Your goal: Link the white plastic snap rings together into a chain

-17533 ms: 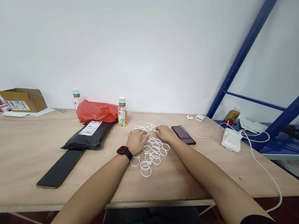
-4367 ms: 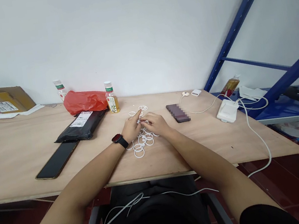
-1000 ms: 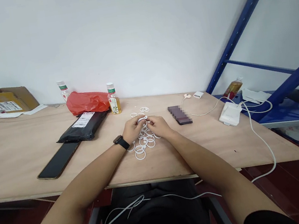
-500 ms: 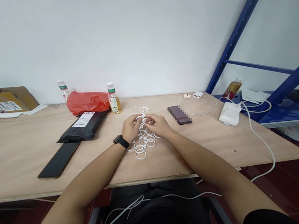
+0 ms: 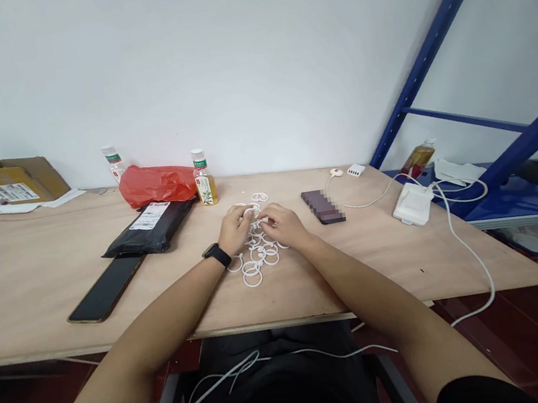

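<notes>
My left hand point(image 5: 236, 231) is closed, its thumb and fingers pinching a white plastic ring point(image 5: 248, 212). Close on its right, my right hand point(image 5: 283, 225) is also closed, fingertips pressed together on a white ring point(image 5: 262, 220) that they partly hide. Below and between both hands lies a loose pile of several white rings point(image 5: 257, 255), some overlapping, with small knobs or eyelets on them. A few more rings point(image 5: 259, 197) rest just beyond my fingers. A dark watch point(image 5: 217, 255) is on my left wrist.
On the left are a phone point(image 5: 107, 287), a black parcel point(image 5: 144, 230), a red plastic bag point(image 5: 158, 183), a drink bottle point(image 5: 203, 179) and a cardboard box point(image 5: 23, 181). A second dark phone point(image 5: 323, 207), a white charger point(image 5: 413, 204) with cables, and a blue metal frame point(image 5: 430, 63) are on the right.
My hands have drawn slightly apart, and the ring that was held up between them is lower. My right fingertips have moved down a little, nearer the pile.
</notes>
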Demonstrator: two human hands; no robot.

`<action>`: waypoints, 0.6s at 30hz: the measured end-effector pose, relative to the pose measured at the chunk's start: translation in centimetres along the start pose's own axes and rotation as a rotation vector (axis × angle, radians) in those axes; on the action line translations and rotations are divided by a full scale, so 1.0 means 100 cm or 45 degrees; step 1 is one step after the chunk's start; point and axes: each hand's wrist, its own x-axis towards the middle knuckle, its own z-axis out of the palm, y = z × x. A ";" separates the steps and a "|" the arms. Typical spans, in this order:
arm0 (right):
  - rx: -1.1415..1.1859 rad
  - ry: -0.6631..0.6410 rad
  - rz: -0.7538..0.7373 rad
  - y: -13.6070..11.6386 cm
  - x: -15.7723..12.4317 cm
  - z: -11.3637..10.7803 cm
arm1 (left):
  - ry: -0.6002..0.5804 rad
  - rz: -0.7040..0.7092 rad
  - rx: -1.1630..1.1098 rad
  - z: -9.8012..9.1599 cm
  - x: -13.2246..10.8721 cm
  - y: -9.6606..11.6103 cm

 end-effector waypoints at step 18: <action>0.008 0.043 0.182 0.004 0.001 -0.007 | -0.015 0.325 0.149 -0.004 -0.003 0.016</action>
